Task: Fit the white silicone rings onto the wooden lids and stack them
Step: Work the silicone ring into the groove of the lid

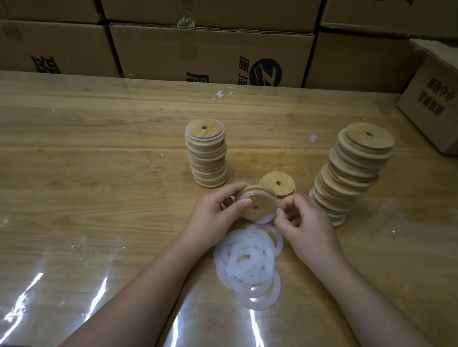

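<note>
- While the left hand [212, 213] grips the wooden lid [257, 206] above the table [82, 173], the right hand [305, 222] pinches its white ring [266, 219], apparently partly seated.
- Loose rings [247, 262] lie just below; ringed stack [206, 153] left, bare stack [348, 171] right.

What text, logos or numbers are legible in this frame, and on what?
No text reads cleanly.
Middle carton: round black logo with slanted stripes, plus partly hidden black characters; not readable.
Left carton: black characters cut off by the table edge; not readable.
Open carton at right: two rows of characters printed upside down; too blurred to quote.
Top cartons: only cropped bottoms of black print.
Wooden lids, silicone rings: no markings.
</note>
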Available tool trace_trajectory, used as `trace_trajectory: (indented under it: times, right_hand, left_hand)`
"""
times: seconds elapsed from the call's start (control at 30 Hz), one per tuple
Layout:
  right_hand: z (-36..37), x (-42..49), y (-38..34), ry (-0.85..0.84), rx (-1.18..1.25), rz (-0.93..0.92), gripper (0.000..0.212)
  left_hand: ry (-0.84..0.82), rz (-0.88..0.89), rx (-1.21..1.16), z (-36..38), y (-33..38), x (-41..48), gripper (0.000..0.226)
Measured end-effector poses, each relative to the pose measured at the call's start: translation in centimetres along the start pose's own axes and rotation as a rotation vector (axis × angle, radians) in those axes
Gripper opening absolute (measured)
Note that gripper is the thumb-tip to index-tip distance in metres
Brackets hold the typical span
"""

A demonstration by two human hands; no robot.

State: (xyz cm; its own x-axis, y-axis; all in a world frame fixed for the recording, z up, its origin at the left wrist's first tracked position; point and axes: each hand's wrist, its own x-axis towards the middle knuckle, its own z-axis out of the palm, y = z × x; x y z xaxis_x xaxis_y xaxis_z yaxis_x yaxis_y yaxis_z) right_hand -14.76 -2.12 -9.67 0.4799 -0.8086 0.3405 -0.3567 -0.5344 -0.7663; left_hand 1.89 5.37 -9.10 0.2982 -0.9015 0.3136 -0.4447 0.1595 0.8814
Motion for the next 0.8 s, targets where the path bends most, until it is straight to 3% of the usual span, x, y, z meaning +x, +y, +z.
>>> trace_trajectory:
  times: [0.3, 0.6, 0.8]
  right_hand:
    - [-0.03, 0.08, 0.30, 0.027, 0.051, -0.010, 0.016]
    - [-0.23, 0.12, 0.15, 0.065, 0.079, -0.095, 0.017]
    - [-0.30, 0.12, 0.19, 0.066, 0.100, -0.127, 0.019]
  left_hand:
    - [0.053, -0.014, 0.054, 0.08, -0.17, -0.29, 0.025]
    - [0.105, 0.157, 0.227, 0.24, 0.23, -0.60, 0.032]
    - [0.135, 0.167, 0.273, 0.25, -0.18, -0.67, 0.031]
